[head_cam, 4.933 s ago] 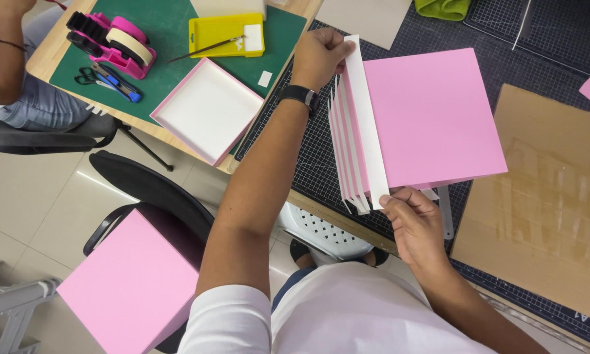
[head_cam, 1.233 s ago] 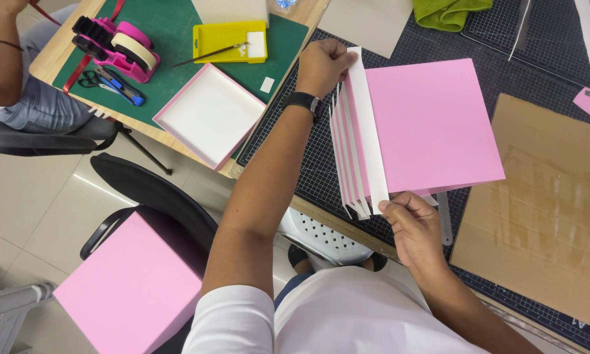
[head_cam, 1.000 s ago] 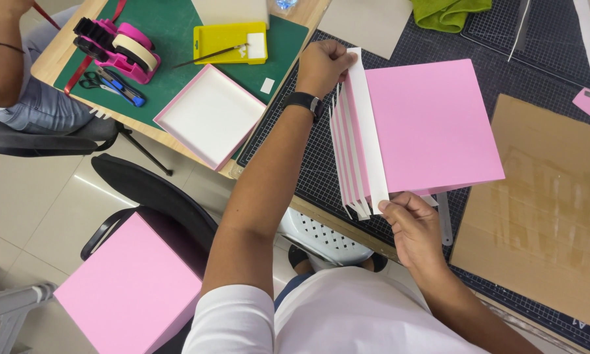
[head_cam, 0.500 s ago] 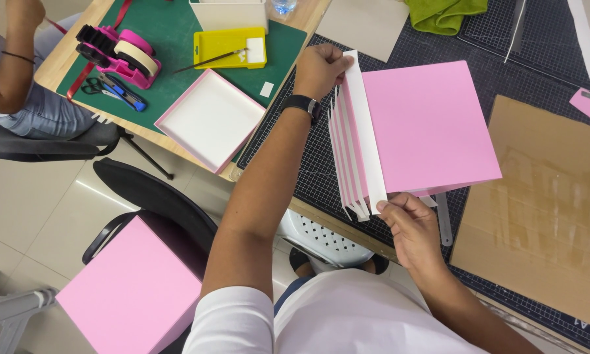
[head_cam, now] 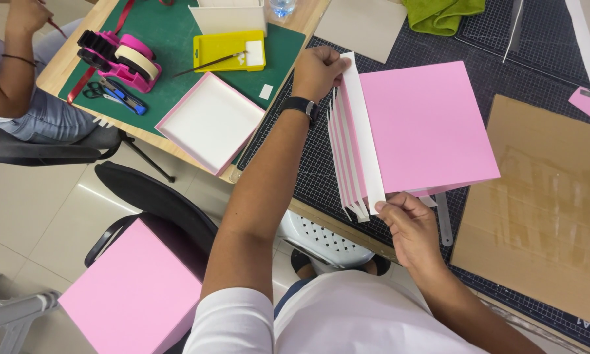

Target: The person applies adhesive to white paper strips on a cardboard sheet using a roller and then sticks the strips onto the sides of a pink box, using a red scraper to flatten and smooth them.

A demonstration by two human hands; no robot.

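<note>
compared with half a second earlier, little has moved: the left hand [head_cam: 318,71] still pinches the far end, and the right hand [head_cam: 409,223] the near corner, of the fanned stack of pink square cards with white edges [head_cam: 419,128] on the dark gridded cutting mat [head_cam: 295,154]. the shallow white box tray with pink rim [head_cam: 209,121] lies empty on the green mat [head_cam: 177,33]; the yellow plastic tray [head_cam: 229,51] holds a thin brush [head_cam: 209,63].

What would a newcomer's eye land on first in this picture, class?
The stack of pink sheets on the dark cutting mat, its fanned white edges pinched between the left hand above and the right hand below. Next, the pink tape dispenser on the green mat, upper left.
</note>
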